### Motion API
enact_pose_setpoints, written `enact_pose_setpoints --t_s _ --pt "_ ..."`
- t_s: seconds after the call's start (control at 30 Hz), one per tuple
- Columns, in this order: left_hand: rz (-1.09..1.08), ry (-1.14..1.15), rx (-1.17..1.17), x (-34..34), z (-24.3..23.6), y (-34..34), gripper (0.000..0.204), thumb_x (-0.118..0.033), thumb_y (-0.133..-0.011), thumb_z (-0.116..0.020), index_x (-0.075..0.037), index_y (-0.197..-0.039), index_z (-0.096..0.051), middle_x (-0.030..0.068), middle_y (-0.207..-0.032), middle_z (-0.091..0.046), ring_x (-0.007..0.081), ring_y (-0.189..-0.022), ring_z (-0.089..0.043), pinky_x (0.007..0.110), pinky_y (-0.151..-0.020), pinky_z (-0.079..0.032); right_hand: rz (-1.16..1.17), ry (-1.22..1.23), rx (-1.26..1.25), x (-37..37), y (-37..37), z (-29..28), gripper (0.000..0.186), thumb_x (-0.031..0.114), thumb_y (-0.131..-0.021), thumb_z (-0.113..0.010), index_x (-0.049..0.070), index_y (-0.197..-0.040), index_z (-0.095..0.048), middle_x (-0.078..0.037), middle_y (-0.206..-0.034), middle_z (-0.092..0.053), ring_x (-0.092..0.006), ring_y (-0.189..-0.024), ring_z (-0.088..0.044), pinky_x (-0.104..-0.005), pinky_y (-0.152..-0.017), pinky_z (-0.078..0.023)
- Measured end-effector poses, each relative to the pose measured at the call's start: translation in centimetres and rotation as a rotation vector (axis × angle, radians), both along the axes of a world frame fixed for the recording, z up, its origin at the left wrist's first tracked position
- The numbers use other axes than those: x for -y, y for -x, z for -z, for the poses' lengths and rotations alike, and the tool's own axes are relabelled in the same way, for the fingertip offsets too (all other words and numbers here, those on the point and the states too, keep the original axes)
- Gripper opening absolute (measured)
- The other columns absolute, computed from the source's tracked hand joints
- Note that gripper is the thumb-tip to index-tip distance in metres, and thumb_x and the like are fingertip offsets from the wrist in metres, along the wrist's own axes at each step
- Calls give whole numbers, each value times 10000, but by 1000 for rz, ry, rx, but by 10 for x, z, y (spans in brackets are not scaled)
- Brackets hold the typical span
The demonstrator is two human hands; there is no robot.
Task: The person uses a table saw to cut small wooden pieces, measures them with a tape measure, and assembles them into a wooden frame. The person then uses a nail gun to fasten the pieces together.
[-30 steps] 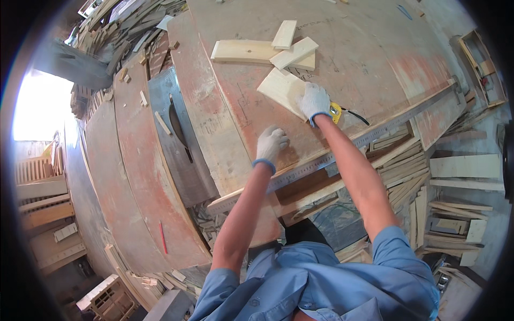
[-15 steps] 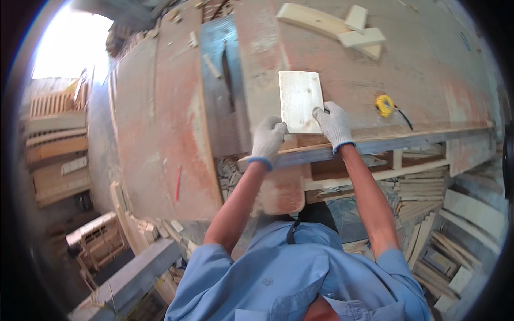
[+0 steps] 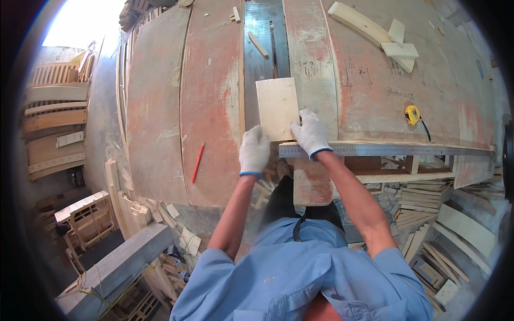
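A short, pale wooden board (image 3: pixel 278 109) lies between my hands, over the slotted metal plate (image 3: pixel 259 64) in the worktable (image 3: pixel 152 107). My left hand (image 3: pixel 254 152), in a white knitted glove with a blue cuff, is closed at the board's near left corner. At the near right edge, my gloved right hand (image 3: pixel 311 134) grips the board with the thumb on its top face. A long ruled metal straightedge (image 3: pixel 385 150) runs along the table's front just below the right hand. The undersides of the fingers are hidden.
A red pencil (image 3: pixel 198 163) lies left of my hands, and a thin wood strip (image 3: pixel 258 45) rests on the metal plate. To the right sits a yellow tape measure (image 3: pixel 412 115). Wood offcuts (image 3: pixel 399 48) lie at the far right; stacked boards (image 3: pixel 420 200) fill the space below.
Both hands have carried the board leftward across the table, from the wooden surface to over the slotted metal plate. The head view has shifted too.
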State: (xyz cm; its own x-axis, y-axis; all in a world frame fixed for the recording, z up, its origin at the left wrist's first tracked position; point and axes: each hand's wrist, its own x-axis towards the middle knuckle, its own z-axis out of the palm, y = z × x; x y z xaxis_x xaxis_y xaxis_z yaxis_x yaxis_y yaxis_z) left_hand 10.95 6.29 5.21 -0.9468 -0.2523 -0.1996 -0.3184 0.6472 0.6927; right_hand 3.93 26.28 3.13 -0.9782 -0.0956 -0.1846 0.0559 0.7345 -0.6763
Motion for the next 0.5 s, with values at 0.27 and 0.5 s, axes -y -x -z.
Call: enact_pose_setpoints --t_s 0.27,0.5 --pt "444 414 -318 20 -5 -5 487 -110 -904 -693 -81 -1387 -641 146 -1305 -637 400 -1154 -641 507 -921 -545 10 -139 38 7 -5 -6 375 299 -964 -673 -10 -1175 -661 -316 -1152 -732 -487 -1122 -707 -574 -974 -566" --pt "498 449 -248 27 6 9 571 -86 -876 -741 -97 -1438 -644 151 -1325 -637 397 -1134 -640 524 -935 -542 43 -132 41 12 -4 -3 370 276 -982 -668 8 -1236 -669 -291 -1187 -732 -483 -1143 -694 -562 -988 -547"
